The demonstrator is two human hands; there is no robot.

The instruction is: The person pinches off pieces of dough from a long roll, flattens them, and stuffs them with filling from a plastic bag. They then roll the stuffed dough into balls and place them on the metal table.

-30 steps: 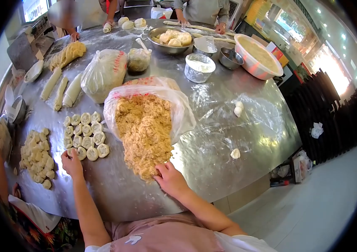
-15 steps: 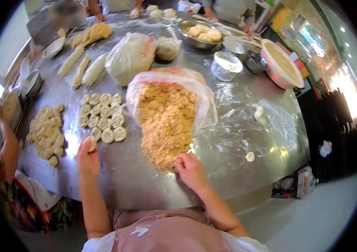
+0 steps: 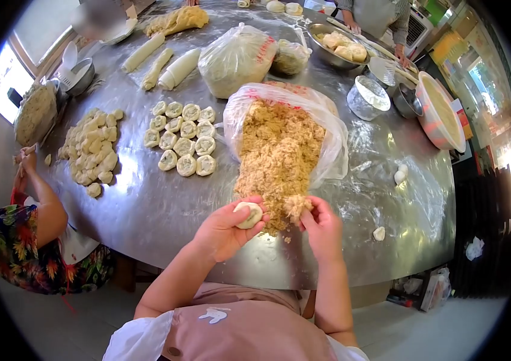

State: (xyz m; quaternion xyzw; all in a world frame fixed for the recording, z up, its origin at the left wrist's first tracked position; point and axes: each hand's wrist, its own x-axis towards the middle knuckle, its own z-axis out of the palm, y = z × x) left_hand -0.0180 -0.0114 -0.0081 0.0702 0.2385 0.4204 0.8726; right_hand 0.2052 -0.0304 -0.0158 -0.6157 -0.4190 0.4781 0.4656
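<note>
Head view: a worker's left hand [image 3: 228, 231] cradles a small round of dough [image 3: 248, 215], its thumb laid over the edge, while the right hand [image 3: 323, 228] grips a pinch of crumbly filling [image 3: 296, 206] between thumb and fingers, close beside it. Both hands are at the near end of a golden heap [image 3: 279, 150] spilling from an open plastic bag [image 3: 335, 141] on the metal surface [image 3: 165, 222]. Rows of dough rounds [image 3: 184, 146] sit left of the bag, near a pile of dough pieces [image 3: 90, 150].

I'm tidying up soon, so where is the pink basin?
In the head view, the pink basin stands toward the table's far right, beside the metal bowl.
</note>
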